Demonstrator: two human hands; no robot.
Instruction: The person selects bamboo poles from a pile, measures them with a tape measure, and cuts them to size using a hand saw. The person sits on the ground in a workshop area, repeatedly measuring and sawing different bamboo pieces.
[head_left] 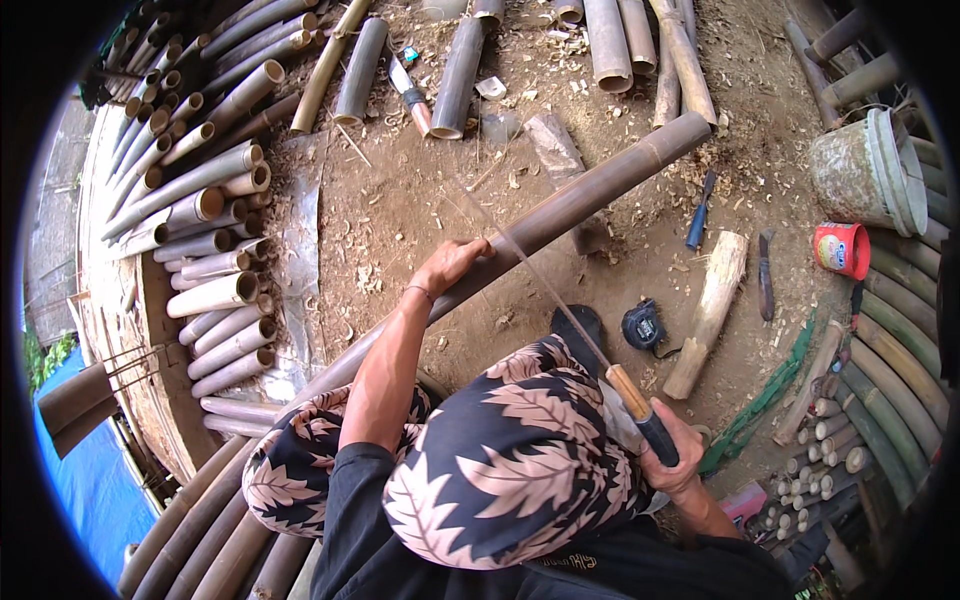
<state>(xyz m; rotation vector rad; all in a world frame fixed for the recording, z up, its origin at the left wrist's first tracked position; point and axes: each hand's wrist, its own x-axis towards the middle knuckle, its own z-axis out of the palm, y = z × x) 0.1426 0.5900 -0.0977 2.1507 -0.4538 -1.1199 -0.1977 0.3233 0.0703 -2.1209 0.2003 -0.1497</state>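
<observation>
A long brown bamboo pole (588,197) runs slantwise from my left thigh to the upper right, its far part above a short wooden block (556,150) on the ground. My left hand (453,268) is closed over the pole near its middle. In my right hand (672,450), by my right knee, is a handsaw (627,390) with a wood-and-black handle. Its thin blade points up and left and crosses the pole just right of my left fingers. Whether the teeth have cut into the bamboo I cannot tell. My patterned trouser legs hide the pole's lower part.
Right of the pole lie a blue-handled chisel (699,212), a tape measure (643,326), a short pale log (707,313) and a dark knife (766,275). A red tub (841,250) and a dirty bucket (862,172) stand farther right. Cut bamboo tubes (215,290) are stacked left.
</observation>
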